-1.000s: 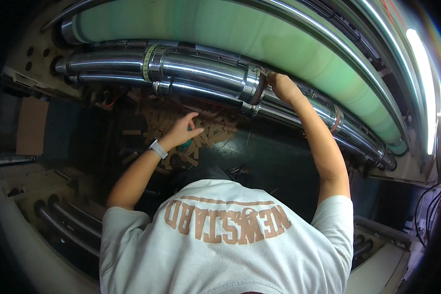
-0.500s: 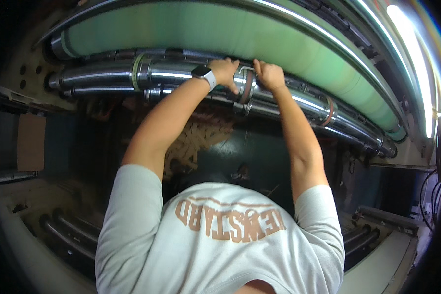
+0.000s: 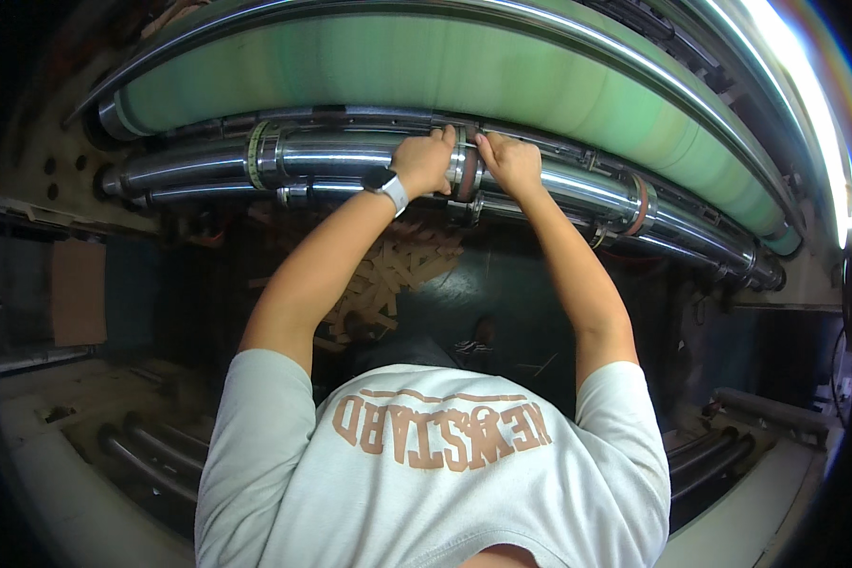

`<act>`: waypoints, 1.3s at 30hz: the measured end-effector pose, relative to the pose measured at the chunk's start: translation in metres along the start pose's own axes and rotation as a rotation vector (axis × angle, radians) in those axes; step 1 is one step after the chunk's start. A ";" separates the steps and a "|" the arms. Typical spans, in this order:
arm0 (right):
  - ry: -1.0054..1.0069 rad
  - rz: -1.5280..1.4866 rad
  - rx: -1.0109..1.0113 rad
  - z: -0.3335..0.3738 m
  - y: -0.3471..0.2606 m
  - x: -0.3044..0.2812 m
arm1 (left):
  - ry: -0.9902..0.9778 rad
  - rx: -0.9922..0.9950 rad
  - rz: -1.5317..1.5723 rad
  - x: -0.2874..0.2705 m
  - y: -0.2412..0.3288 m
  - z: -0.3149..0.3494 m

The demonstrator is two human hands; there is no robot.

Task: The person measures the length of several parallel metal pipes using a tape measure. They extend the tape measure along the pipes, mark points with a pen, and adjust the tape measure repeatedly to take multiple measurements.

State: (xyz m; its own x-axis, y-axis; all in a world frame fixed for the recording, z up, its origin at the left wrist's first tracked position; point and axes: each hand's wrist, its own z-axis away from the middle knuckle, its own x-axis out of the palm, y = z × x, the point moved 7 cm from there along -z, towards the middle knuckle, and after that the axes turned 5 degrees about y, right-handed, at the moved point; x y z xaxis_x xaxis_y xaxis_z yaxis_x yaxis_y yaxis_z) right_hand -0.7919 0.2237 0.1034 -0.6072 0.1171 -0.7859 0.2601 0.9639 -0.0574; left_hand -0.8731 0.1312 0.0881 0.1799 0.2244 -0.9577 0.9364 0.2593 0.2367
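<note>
My left hand (image 3: 424,163), with a watch (image 3: 382,185) on its wrist, curls over a shiny metal shaft (image 3: 341,153). Its fingertips press against the metal collar (image 3: 459,163), which has a brown band (image 3: 469,178). Just right of that collar, my right hand (image 3: 513,166) is closed on the shaft's top, thumb toward the collar. Its curled fingers hide whatever lies under them. Further right on the shaft sits another collar with a brown band (image 3: 642,204); a yellow-green marked ring (image 3: 255,154) circles it at the left.
A wide green roller (image 3: 398,66) lies beyond the shaft, with a bright metal bar (image 3: 577,40) past it. Thinner rods (image 3: 227,191) run along the near side. Below, cardboard-coloured scraps (image 3: 398,270) litter the dark floor (image 3: 464,293). Machine frames (image 3: 52,222) flank both sides.
My left hand's spread fingers have closed in around the collar. My right hand has shifted slightly left and nearer, its thumb now at the collar. The whole view has shifted a little.
</note>
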 end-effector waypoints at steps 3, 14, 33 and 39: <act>0.044 -0.039 -0.096 0.018 -0.010 -0.015 | 0.134 -0.033 -0.029 0.001 0.019 0.022; -0.031 -0.067 -0.419 0.005 -0.018 -0.029 | 0.025 0.052 -0.108 0.000 0.023 -0.007; 0.119 -0.017 -0.453 -0.012 -0.036 -0.035 | 0.268 0.078 -0.074 0.008 0.041 0.012; 0.099 0.005 -0.343 -0.030 -0.008 -0.027 | -0.001 0.052 -0.009 0.005 0.038 -0.021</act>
State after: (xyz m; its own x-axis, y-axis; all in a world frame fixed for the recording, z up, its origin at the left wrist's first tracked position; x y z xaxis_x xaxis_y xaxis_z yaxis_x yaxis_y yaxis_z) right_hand -0.8003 0.2198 0.1431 -0.6810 0.1286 -0.7209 0.0066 0.9855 0.1696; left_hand -0.8428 0.1618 0.0954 0.1718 0.2212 -0.9600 0.9524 0.2118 0.2193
